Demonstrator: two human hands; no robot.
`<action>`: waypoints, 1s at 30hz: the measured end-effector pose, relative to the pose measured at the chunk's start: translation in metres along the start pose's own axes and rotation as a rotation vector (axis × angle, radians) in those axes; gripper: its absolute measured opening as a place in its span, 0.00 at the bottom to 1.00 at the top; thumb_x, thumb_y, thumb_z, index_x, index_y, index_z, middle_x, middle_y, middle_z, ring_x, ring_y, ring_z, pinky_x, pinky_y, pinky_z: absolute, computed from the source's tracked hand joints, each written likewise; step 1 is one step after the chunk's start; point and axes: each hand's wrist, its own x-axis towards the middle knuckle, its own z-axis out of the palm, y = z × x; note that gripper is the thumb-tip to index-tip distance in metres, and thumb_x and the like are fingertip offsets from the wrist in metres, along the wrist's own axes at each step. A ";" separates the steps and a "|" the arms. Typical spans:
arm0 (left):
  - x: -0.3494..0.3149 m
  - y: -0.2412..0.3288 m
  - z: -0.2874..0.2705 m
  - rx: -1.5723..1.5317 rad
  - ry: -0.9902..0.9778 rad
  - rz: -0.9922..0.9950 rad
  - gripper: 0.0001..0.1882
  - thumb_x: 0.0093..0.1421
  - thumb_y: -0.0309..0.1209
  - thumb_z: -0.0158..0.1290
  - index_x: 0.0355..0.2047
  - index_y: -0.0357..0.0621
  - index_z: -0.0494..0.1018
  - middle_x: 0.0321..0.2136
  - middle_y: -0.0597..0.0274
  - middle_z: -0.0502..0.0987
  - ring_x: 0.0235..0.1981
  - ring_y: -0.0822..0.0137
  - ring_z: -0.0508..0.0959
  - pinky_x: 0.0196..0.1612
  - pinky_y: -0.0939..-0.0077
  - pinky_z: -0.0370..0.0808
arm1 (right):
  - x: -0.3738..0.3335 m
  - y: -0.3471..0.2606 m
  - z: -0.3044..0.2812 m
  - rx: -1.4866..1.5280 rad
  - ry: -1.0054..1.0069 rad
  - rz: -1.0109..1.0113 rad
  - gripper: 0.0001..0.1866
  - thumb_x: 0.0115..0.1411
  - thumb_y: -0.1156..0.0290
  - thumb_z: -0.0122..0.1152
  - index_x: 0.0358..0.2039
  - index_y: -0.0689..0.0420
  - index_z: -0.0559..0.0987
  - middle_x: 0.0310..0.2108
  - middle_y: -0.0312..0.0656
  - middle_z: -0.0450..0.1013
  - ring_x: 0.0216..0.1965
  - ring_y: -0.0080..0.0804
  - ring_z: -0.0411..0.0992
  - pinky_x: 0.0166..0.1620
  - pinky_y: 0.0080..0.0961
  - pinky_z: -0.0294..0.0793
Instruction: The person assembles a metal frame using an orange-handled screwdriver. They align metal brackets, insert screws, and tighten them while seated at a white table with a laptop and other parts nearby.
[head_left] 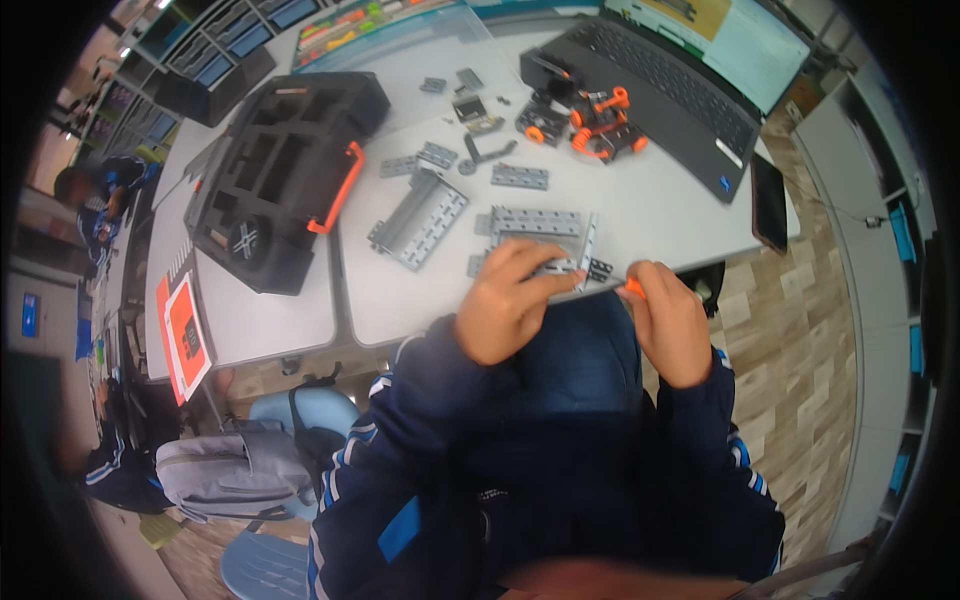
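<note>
My left hand [508,305] is closed on a grey perforated metal channel [535,222] at the table's near edge, its fingers over the near side. A narrow light-grey strip [590,245] stands up at the channel's right end, next to a small black perforated piece [600,270]. To the right, my right hand [672,325] pinches a small orange-handled screwdriver [634,287], pointed left toward that end. Most of the handle is hidden in the fingers, and the tip's contact cannot be made out. Another grey channel [420,220] lies to the left.
Grey perforated plates [520,177] and small parts lie beyond the channels. A partly built black-and-orange model [600,125] sits before an open laptop [680,90]. On the left is a black foam-lined case [290,165] with an orange handle. A phone [769,203] rests at the right edge.
</note>
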 end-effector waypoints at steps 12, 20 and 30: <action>0.003 0.003 0.003 0.089 0.007 -0.028 0.25 0.41 0.09 0.55 0.39 0.46 0.84 0.41 0.57 0.80 0.41 0.54 0.77 0.44 0.66 0.76 | 0.003 0.004 0.001 0.108 0.159 -0.094 0.06 0.62 0.80 0.58 0.40 0.64 0.73 0.36 0.49 0.70 0.37 0.51 0.72 0.41 0.35 0.72; 0.002 0.002 0.003 0.089 0.000 -0.027 0.26 0.41 0.09 0.55 0.40 0.46 0.83 0.42 0.56 0.80 0.42 0.53 0.77 0.45 0.65 0.76 | 0.004 0.004 0.000 0.037 0.177 -0.145 0.14 0.57 0.85 0.60 0.44 0.62 0.76 0.35 0.48 0.75 0.36 0.45 0.74 0.39 0.34 0.74; 0.002 0.002 0.003 0.098 0.014 -0.021 0.24 0.42 0.10 0.56 0.39 0.46 0.84 0.41 0.56 0.81 0.41 0.54 0.77 0.44 0.66 0.76 | 0.009 0.005 0.004 0.086 0.291 -0.206 0.11 0.54 0.85 0.64 0.39 0.63 0.79 0.34 0.46 0.75 0.36 0.43 0.75 0.41 0.33 0.74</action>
